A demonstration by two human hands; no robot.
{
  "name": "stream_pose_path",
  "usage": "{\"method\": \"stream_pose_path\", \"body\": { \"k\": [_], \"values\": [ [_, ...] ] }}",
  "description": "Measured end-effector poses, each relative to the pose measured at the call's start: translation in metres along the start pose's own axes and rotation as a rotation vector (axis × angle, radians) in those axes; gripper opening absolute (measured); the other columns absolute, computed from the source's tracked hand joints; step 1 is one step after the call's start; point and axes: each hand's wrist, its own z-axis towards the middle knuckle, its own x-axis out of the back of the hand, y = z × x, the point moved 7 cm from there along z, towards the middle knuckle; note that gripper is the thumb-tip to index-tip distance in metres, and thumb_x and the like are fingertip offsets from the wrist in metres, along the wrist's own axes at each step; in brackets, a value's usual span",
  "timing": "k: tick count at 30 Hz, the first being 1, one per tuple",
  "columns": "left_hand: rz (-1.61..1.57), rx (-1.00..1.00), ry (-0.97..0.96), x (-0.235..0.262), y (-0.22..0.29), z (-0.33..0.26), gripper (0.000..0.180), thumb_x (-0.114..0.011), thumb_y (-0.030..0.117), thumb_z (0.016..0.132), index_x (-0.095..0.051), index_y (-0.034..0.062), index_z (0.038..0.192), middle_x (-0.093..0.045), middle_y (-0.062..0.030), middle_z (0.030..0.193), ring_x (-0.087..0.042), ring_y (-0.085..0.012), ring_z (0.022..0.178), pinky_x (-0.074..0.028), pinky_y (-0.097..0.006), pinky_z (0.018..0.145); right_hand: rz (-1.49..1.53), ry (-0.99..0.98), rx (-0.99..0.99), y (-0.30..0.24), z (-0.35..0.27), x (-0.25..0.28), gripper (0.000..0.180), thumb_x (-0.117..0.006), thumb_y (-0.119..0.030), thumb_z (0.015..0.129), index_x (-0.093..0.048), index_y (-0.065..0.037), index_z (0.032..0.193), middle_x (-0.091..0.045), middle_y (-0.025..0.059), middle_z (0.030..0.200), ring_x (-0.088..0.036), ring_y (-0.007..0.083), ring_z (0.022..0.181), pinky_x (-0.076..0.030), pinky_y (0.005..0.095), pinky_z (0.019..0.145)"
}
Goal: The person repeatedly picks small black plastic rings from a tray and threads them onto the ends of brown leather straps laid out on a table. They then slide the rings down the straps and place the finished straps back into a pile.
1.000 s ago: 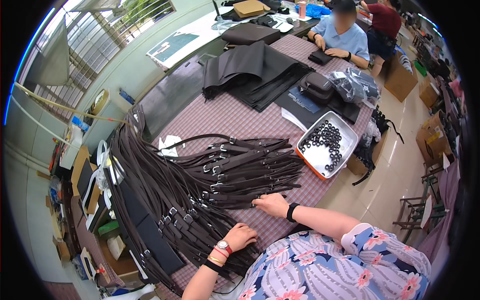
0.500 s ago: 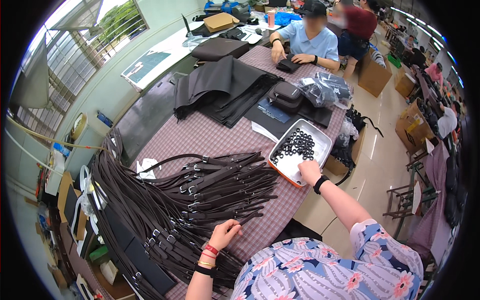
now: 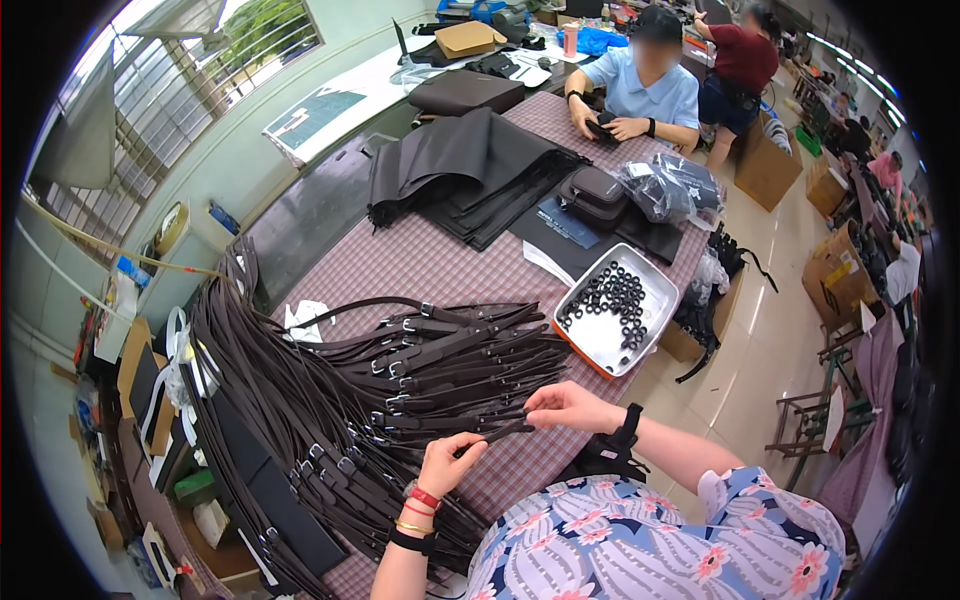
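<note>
My left hand (image 3: 449,464) is closed around a dark brown leather strap (image 3: 505,432), whose free end points right. Close to that end, the thumb and fingers of my right hand (image 3: 580,408) pinch what looks like a small black ring, mostly hidden by the fingertips. A white tray with an orange outer side (image 3: 606,353) stands beyond my right hand, holding many small black rings (image 3: 607,292). To the left, a thick bundle of similar straps with silver buckles (image 3: 400,368) spreads across the checked tablecloth (image 3: 345,262).
Black sheet material (image 3: 475,170) lies stacked farther back, near a small dark case (image 3: 594,197) and plastic-wrapped goods (image 3: 672,187). Across the table, a co-worker in light blue (image 3: 645,95) handles a dark item. Cardboard boxes (image 3: 768,165) stand on the floor at right.
My right hand has left the tray and moved down and left to the strap's end. The left hand still grips the strap. My view has shifted slightly.
</note>
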Motion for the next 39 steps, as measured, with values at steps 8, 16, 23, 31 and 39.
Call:
{"method": "stream_pose_path", "body": {
  "k": [8,16,23,31,39],
  "values": [
    [0.122,-0.134,0.093,0.011,0.022,-0.007,0.016,-0.071,0.02,0.082,-0.073,0.0058,0.09,-0.069,-0.0116,0.073,-0.066,-0.0231,0.06,-0.049,-0.03,0.059,-0.026,-0.07,-0.021,0.005,0.01,-0.019,0.026,-0.066,-0.02,0.092,-0.063,0.0,0.108,-0.067,0.0032,0.09,-0.063,0.0087,0.079,-0.052,0.0232,0.073],
    [0.214,-0.238,0.038,-0.005,0.026,-0.007,0.015,-0.069,0.021,0.084,-0.071,0.0067,0.089,-0.067,-0.0118,0.072,-0.066,-0.0265,0.066,-0.05,-0.033,0.064,-0.217,-0.127,0.103,0.0,0.012,-0.053,0.025,-0.072,-0.017,0.087,-0.067,0.001,0.103,-0.069,0.0047,0.085,-0.065,0.0087,0.077,-0.053,0.023,0.07],
    [-0.174,0.009,-0.07,-0.008,-0.001,-0.006,0.025,-0.059,0.027,0.094,-0.066,0.0025,0.095,-0.068,-0.0075,0.08,-0.064,-0.0164,0.072,-0.049,-0.031,0.069,-0.928,0.088,0.469,-0.021,0.021,-0.076,0.026,-0.075,-0.03,0.079,-0.07,-0.006,0.086,-0.067,0.0076,0.075,-0.066,0.0213,0.066,-0.051,0.0325,0.061],
    [0.03,-0.171,-0.349,0.003,-0.017,0.005,0.028,-0.057,0.025,0.095,-0.066,0.0014,0.107,-0.067,-0.0087,0.083,-0.063,-0.0168,0.075,-0.05,-0.03,0.071,-1.108,0.0,0.583,-0.02,0.029,-0.07,0.038,-0.069,-0.046,0.079,-0.064,-0.01,0.067,-0.061,0.0062,0.063,-0.063,0.0265,0.063,-0.048,0.0377,0.054],
    [-0.075,0.028,-0.398,0.0,-0.052,0.008,0.03,-0.052,0.023,0.099,-0.061,-0.0009,0.115,-0.064,-0.002,0.086,-0.057,-0.0095,0.08,-0.047,-0.025,0.075,-1.041,-0.044,0.647,-0.018,0.036,-0.098,0.036,-0.069,-0.024,0.082,-0.058,-0.005,0.111,-0.061,0.0088,0.09,-0.064,0.029,0.086,-0.052,0.0376,0.069]
  ]
}}
